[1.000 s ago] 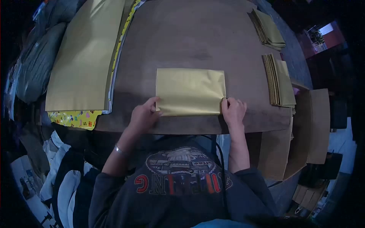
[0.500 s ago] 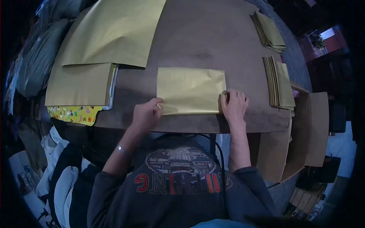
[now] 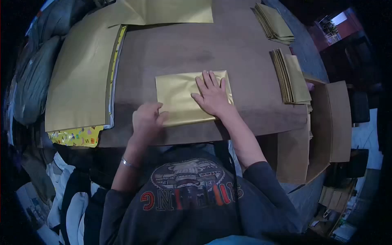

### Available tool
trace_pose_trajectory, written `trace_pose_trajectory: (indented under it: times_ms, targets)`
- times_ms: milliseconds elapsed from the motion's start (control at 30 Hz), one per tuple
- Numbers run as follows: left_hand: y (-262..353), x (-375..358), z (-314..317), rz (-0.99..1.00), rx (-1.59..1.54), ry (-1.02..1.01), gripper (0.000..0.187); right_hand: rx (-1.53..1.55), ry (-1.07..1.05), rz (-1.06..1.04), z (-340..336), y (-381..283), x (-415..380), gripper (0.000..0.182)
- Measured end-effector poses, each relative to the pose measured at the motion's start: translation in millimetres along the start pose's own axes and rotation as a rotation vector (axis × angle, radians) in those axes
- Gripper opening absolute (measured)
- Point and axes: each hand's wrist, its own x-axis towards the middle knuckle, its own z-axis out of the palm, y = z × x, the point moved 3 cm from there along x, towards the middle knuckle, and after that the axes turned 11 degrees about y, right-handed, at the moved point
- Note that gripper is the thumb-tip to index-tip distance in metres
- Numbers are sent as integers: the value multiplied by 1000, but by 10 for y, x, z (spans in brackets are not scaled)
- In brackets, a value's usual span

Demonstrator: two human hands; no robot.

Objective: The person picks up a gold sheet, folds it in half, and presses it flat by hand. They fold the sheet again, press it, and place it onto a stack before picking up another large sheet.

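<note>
Dim, bluish light covers a brown wooden table (image 3: 228, 45) seen from above by the head camera. Near its front edge lies a folded gold sheet (image 3: 177, 96), flat on the wood and roughly square to the table edge. One second ago both hands pinched the two near corners of this sheet; half a second ago the right hand had begun to slide inward from the right corner. Now the right hand (image 3: 212, 96) lies palm down on the right half of the sheet, fingers spread and extended flat, while the left hand (image 3: 146, 118) rests at the near left corner with fingers curled; whether it pinches the edge or only presses on it cannot be told. Judged from this change, the corner alignment is done and the fold is being pressed flat. At the far edge a large loose gold sheet (image 3: 171, 10) has moved across the top of the view over the same interval; what moves it is not visible. On the left a broad stack of gold paper (image 3: 79, 73) lies over a yellow printed sheet (image 3: 75, 135). On the right are two piles of folded gold pieces, a nearer pile (image 3: 292, 77) and a farther pile (image 3: 272, 22), well apart from the hands. An open cardboard box (image 3: 337, 118) stands beside the right table edge; its contents cannot be made out.
</note>
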Motion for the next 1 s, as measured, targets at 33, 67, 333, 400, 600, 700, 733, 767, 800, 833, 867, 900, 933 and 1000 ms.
trace_pose_trajectory:
  times_ms: [33,67,333,400,600,700,733,767,800,833,867,900,933,1000]
  targets:
    - [64,80,68,-5,79,5,24,6,6,0,0,8,3,68]
    - [127,173,157,0,76,2,24,-1,15,-5,5,11,-1,68]
    - [66,510,958,249,189,-86,51,7,57,-48,17,58,-13,69]
    - [37,481,954,269,359,-77,58,-31,32,-99,-66,69,-28,71]
    - [90,491,894,208,338,-128,59,-85,-36,86,-173,500,-48,75]
    - [96,503,899,197,380,-156,60,-61,-53,96,-139,598,-65,75]
    - [105,498,903,198,409,-166,61,-88,-61,92,-147,575,-54,74]
    - [149,474,907,165,423,-152,61,-98,-69,89,-176,566,-60,74]
    - [207,430,940,160,418,-172,61,-108,-76,85,-173,572,-60,75]
    - [280,401,984,184,388,-206,62,-127,-67,74,-137,586,-58,75]
    - [375,380,1017,209,359,-236,62,-119,-64,77,-123,594,-59,75]
    - [534,316,1024,214,340,-282,62,-110,-57,80,-126,595,-56,75]
    - [585,247,1044,213,339,-285,62,-121,-72,87,-138,584,-53,76]
    - [650,133,1100,264,279,-308,62,-117,-66,91,-124,586,-58,76]
